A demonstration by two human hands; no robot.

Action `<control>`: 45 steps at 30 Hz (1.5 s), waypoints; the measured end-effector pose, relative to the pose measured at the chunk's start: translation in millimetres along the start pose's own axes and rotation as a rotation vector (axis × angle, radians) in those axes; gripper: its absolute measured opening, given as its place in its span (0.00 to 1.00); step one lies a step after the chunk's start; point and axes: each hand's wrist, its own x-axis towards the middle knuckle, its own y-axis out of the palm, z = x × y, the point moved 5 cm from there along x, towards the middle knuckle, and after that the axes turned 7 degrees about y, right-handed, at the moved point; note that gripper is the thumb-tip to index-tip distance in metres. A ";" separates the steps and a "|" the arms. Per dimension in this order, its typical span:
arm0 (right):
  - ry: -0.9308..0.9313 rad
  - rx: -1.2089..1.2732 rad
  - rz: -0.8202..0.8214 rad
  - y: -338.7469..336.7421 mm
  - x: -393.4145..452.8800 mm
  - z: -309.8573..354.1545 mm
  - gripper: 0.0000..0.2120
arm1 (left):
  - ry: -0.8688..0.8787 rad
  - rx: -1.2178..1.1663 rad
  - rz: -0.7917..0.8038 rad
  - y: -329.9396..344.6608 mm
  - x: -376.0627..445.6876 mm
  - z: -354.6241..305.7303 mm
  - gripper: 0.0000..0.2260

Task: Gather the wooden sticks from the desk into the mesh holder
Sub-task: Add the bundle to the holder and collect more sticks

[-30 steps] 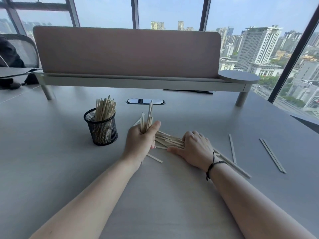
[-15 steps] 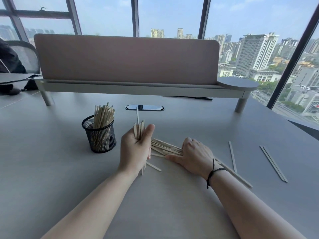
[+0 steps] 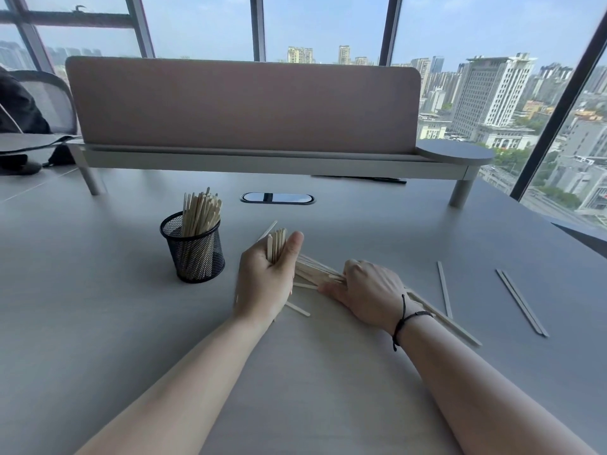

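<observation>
A black mesh holder (image 3: 194, 254) stands on the grey desk (image 3: 98, 323), with several wooden sticks (image 3: 200, 210) upright inside it. Just right of the holder, my left hand (image 3: 266, 280) is closed around a bundle of sticks (image 3: 276, 241) held upright. My right hand (image 3: 368, 292) lies palm down on a loose pile of sticks (image 3: 315, 272) between the two hands, fingers curled onto them. A single stick (image 3: 297, 308) lies below my left hand. More sticks (image 3: 444, 289) and a pair of sticks (image 3: 522, 302) lie apart on the right.
A pink divider screen on a raised shelf (image 3: 243, 106) crosses the back of the desk. A cable port (image 3: 277, 198) sits in the desk behind the hands. A mesh chair (image 3: 42, 100) and dark items are at far left. Windows lie beyond.
My left hand has squared up its bundle, and the sticks that stuck out high have dropped level with the rest. My right hand has stayed on the pile.
</observation>
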 end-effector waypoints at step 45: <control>0.020 1.609 -0.013 -81.0 7.0 59.0 0.26 | -0.114 -0.106 0.002 2.6 -3.1 -2.3 0.29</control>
